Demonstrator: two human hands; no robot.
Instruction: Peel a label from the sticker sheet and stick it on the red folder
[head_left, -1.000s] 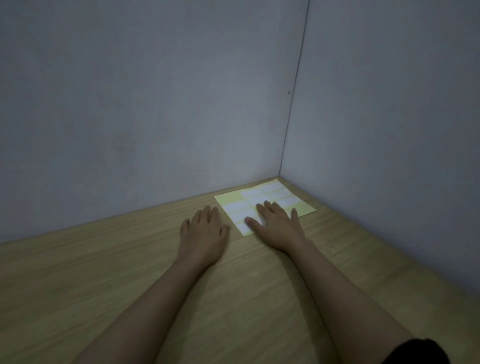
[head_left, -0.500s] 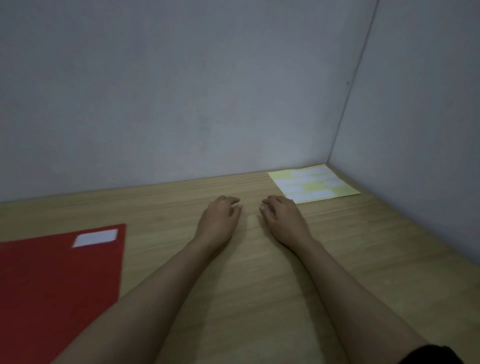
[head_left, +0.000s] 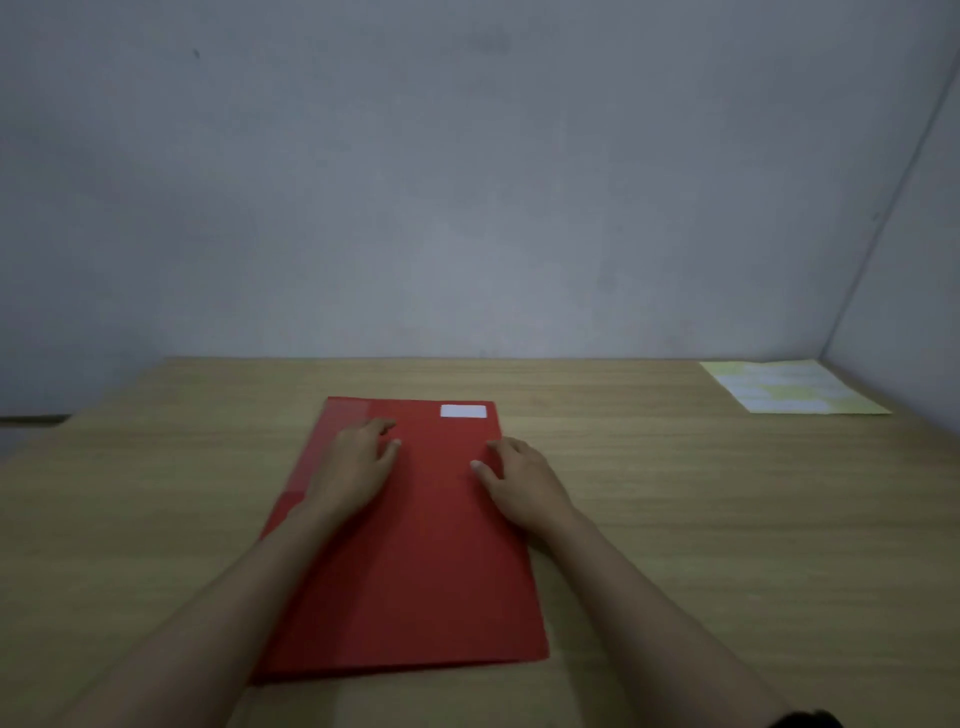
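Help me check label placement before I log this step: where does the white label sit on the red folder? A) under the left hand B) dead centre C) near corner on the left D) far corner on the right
D: the white label lies flat at the far right corner of the red folder, beyond both hands.

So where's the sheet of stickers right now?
The sticker sheet lies flat at the table's far right corner, against the walls, well apart from the red folder and both hands.
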